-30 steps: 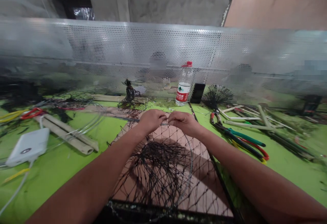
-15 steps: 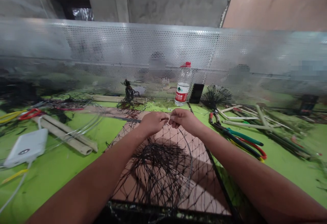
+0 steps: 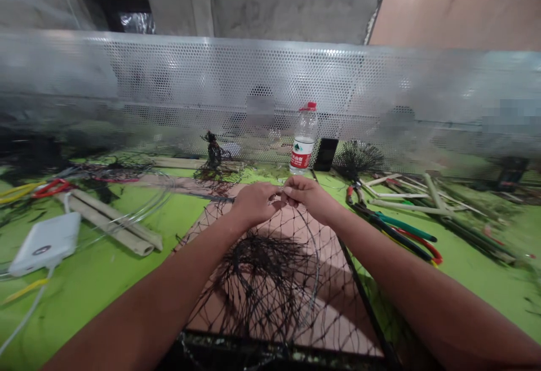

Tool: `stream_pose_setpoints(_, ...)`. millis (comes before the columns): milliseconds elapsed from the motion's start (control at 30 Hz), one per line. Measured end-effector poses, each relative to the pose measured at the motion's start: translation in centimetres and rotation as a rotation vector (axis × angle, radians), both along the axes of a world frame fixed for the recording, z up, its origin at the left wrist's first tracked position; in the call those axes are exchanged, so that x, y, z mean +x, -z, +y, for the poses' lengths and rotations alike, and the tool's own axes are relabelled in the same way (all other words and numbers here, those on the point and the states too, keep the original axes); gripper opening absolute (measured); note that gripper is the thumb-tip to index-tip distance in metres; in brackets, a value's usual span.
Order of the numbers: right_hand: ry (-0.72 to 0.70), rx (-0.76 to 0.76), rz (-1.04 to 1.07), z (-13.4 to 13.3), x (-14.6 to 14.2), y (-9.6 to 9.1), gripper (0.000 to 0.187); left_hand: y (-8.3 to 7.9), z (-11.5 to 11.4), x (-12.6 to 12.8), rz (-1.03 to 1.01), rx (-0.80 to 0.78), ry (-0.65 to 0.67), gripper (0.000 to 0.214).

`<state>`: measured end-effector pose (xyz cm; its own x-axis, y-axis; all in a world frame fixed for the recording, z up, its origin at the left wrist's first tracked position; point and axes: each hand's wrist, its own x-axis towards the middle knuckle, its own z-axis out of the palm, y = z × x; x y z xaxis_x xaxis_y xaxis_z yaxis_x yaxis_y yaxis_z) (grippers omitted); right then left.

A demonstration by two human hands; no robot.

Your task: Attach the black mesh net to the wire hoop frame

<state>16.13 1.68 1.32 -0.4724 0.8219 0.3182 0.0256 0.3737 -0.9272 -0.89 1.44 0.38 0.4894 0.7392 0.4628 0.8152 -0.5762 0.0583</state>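
My left hand (image 3: pixel 256 204) and my right hand (image 3: pixel 306 195) meet with pinched fingertips at the top edge of a black mesh net (image 3: pixel 262 286). A thin wire hoop (image 3: pixel 316 264) runs through the net and rises toward my right hand. Whatever the fingertips pinch is too small to make out. The net lies in a loose heap on a pink board (image 3: pixel 338 326) with a dark frame along its near edge. My forearms cover the board's sides.
The bright green table (image 3: pixel 84 303) holds bamboo strips (image 3: pixel 107 227), a white power bank (image 3: pixel 44 244), coloured-handled pliers (image 3: pixel 401 235), a red-capped water bottle (image 3: pixel 304 140), a black phone (image 3: pixel 325 154) and dark net bundles (image 3: pixel 214 157). A perforated metal sheet (image 3: pixel 253 78) stands behind.
My right hand has risen slightly, and both hands have drawn a little closer at the fingertips. The net's top edge shifted with them. The objects on the table stay in place.
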Motion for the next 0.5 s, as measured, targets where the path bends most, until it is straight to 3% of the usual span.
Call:
stream_pose_setpoints(233,0.010,-0.043,0.150,0.09,0.17,-0.43,0.013,-0.06,-0.34,0.22,-0.044,0.068,0.010,0.030)
stream_pose_setpoints(500,0.060,-0.024,0.011,0.09,0.30,-0.35,0.011,0.61,-0.01,0.50,-0.050,0.059,-0.043,0.019)
